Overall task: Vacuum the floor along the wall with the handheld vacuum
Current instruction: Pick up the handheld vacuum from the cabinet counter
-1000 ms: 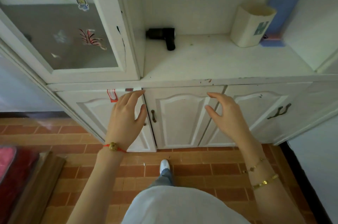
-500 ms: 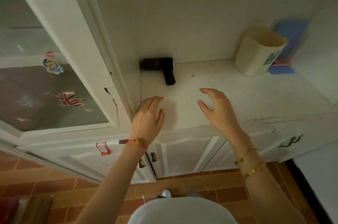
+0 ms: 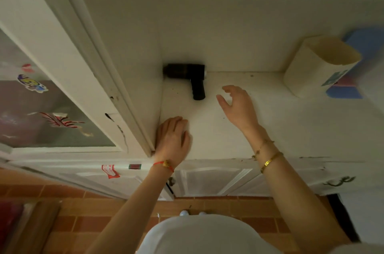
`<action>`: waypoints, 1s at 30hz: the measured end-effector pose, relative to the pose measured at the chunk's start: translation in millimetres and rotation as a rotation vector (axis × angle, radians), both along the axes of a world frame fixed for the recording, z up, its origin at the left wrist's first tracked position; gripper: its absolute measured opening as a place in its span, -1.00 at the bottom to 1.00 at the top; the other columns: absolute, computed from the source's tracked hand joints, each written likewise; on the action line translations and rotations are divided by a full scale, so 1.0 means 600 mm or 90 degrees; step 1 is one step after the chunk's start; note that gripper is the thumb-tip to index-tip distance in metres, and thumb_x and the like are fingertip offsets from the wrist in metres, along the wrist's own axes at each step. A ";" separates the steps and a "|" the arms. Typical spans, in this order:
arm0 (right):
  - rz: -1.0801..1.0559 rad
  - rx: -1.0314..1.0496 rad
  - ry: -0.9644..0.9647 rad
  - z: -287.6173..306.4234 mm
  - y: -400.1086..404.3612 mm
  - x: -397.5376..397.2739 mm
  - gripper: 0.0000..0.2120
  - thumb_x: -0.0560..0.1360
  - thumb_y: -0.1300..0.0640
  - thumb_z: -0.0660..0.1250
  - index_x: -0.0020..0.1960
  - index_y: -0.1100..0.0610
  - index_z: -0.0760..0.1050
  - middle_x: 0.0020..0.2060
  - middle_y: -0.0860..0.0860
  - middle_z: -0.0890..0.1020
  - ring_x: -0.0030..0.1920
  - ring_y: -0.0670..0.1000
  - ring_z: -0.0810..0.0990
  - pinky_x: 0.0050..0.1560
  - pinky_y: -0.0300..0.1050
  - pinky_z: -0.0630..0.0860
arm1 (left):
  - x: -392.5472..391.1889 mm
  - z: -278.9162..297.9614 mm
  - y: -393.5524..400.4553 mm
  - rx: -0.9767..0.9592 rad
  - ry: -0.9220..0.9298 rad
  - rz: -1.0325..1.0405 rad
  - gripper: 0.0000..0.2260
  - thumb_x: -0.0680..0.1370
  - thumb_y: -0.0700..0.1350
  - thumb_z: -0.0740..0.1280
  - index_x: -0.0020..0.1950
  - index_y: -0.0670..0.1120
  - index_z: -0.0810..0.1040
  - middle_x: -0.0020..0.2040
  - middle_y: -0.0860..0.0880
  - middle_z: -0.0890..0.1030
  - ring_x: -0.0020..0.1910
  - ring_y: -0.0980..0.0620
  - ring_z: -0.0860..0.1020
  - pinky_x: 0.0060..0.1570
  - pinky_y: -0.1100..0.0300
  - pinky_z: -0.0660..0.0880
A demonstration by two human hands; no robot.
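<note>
While the left hand (image 3: 173,141) rests flat on the shelf (image 3: 291,129), the right hand (image 3: 236,106), fingers apart and empty, is nearer the handheld vacuum (image 3: 187,76), lying just to its left in the back corner, barrel along the wall, handle pointing toward the person.

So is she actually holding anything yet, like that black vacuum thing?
Nothing is held. The right hand hovers open just beside the black vacuum's handle without touching it, and the left hand rests flat on the white shelf.
</note>
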State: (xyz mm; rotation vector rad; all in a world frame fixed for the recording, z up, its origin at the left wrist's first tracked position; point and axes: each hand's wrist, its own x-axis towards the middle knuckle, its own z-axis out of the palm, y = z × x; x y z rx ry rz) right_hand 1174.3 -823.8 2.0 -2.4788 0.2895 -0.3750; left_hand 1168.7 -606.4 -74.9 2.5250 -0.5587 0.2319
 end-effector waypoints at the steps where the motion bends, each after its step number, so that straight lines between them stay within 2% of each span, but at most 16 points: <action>1: -0.002 0.006 0.003 0.000 0.002 0.021 -0.61 0.58 -0.03 0.27 0.32 0.17 0.47 0.19 0.10 0.57 0.19 0.10 0.51 0.16 -0.15 0.38 | 0.001 -0.001 0.000 0.005 -0.001 0.000 -0.71 0.52 -0.06 0.25 0.21 -0.06 0.54 0.23 -0.08 0.54 0.21 -0.11 0.43 0.24 0.03 0.30; 9: -0.041 0.055 0.090 -0.024 0.037 0.164 -0.49 0.53 -0.17 0.28 0.18 0.26 0.50 0.10 0.17 0.54 0.10 0.13 0.53 0.00 -0.09 0.45 | 0.003 0.000 0.000 -0.005 0.002 0.010 -0.72 0.52 -0.08 0.30 0.22 -0.04 0.53 0.26 -0.05 0.53 0.24 -0.07 0.41 0.26 0.09 0.23; 11: -0.059 0.061 0.116 -0.039 0.047 0.183 -0.52 0.50 -0.23 0.28 0.01 0.22 0.52 0.00 0.15 0.55 -0.01 0.12 0.53 -0.18 -0.11 0.43 | 0.003 0.000 0.000 -0.005 0.009 0.008 -0.72 0.52 -0.06 0.28 0.23 -0.03 0.52 0.28 -0.03 0.52 0.26 -0.06 0.41 0.28 0.07 0.25; 13: -0.073 0.086 0.130 -0.056 0.056 0.198 -0.53 0.46 -0.30 0.28 -0.24 0.13 0.41 -0.12 0.14 0.54 -0.13 0.12 0.53 -0.37 -0.18 0.30 | 0.004 0.000 -0.001 -0.014 0.006 0.005 -0.72 0.52 -0.06 0.28 0.23 -0.03 0.53 0.27 -0.03 0.52 0.26 -0.06 0.41 0.30 0.03 0.29; 14: -0.083 0.098 0.137 -0.060 0.061 0.202 -0.52 0.44 -0.32 0.28 -0.25 0.12 0.39 -0.12 0.14 0.56 -0.13 0.13 0.55 -0.38 -0.18 0.29 | 0.005 0.000 -0.001 -0.019 0.000 0.003 -0.72 0.52 -0.06 0.30 0.23 -0.04 0.53 0.26 -0.03 0.53 0.26 -0.06 0.41 0.31 0.02 0.32; 15: -0.094 0.107 0.137 -0.062 0.066 0.204 -0.49 0.43 -0.32 0.29 -0.18 0.16 0.45 -0.07 0.17 0.57 -0.10 0.14 0.58 -0.34 -0.15 0.34 | 0.006 0.000 -0.001 -0.023 -0.007 0.002 -0.72 0.52 -0.07 0.31 0.22 -0.04 0.54 0.25 -0.03 0.53 0.25 -0.06 0.42 0.30 0.01 0.34; 17: -0.114 0.124 0.134 -0.063 0.073 0.207 -0.40 0.44 -0.30 0.32 0.07 0.27 0.51 0.05 0.18 0.57 0.00 0.15 0.59 -0.21 -0.10 0.44 | 0.006 -0.001 -0.002 -0.028 -0.011 0.003 -0.73 0.51 -0.07 0.31 0.21 -0.03 0.53 0.25 -0.02 0.53 0.25 -0.06 0.42 0.30 0.00 0.35; 19: -0.121 0.147 0.139 -0.062 0.076 0.208 -0.38 0.45 -0.26 0.33 0.18 0.28 0.47 0.10 0.17 0.53 0.05 0.14 0.57 -0.16 -0.11 0.44 | 0.006 -0.003 -0.001 -0.029 -0.009 0.007 -0.73 0.52 -0.07 0.31 0.21 -0.02 0.52 0.26 -0.02 0.52 0.26 -0.06 0.42 0.31 -0.02 0.35; 21: -0.117 0.178 0.139 -0.066 0.074 0.214 -0.49 0.44 -0.25 0.35 0.03 0.22 0.48 0.04 0.17 0.54 -0.02 0.13 0.57 -0.27 -0.16 0.39 | 0.006 -0.004 -0.001 -0.031 -0.015 0.006 -0.74 0.52 -0.07 0.31 0.20 -0.02 0.52 0.25 -0.02 0.53 0.26 -0.06 0.42 0.31 -0.03 0.35; 23: -0.111 0.213 0.136 -0.067 0.068 0.221 -0.59 0.44 -0.22 0.36 -0.27 0.11 0.36 -0.15 0.15 0.55 -0.21 0.07 0.54 -0.42 -0.21 0.28 | 0.006 -0.004 -0.001 -0.034 -0.020 0.003 -0.74 0.52 -0.08 0.32 0.20 -0.03 0.53 0.25 -0.02 0.53 0.25 -0.06 0.42 0.31 -0.02 0.36; 25: -0.099 0.242 0.137 -0.060 0.064 0.220 -0.57 0.48 -0.11 0.36 -0.39 0.09 0.28 -0.38 0.06 0.48 -0.40 -0.03 0.44 -0.55 -0.24 0.27 | 0.006 -0.003 -0.001 -0.031 -0.022 0.002 -0.74 0.52 -0.08 0.31 0.20 -0.03 0.53 0.25 -0.02 0.53 0.25 -0.06 0.42 0.31 -0.01 0.35; 28: -0.084 0.299 0.124 -0.051 0.056 0.209 -0.62 0.50 0.02 0.37 -0.40 0.11 0.34 -0.47 0.00 0.41 -0.48 -0.09 0.37 -0.64 -0.38 0.20 | 0.007 -0.004 -0.001 -0.029 -0.023 0.001 -0.73 0.52 -0.08 0.31 0.21 -0.05 0.53 0.24 -0.03 0.54 0.25 -0.06 0.42 0.32 0.00 0.34; 30: -0.070 0.366 0.109 -0.044 0.054 0.192 -0.77 0.50 0.02 0.38 -0.17 0.18 0.48 -0.38 0.03 0.49 -0.42 -0.10 0.44 -0.55 -0.37 0.30 | 0.006 -0.004 -0.001 -0.028 -0.022 0.001 -0.73 0.52 -0.09 0.31 0.22 -0.05 0.54 0.24 -0.03 0.54 0.25 -0.06 0.41 0.32 0.01 0.33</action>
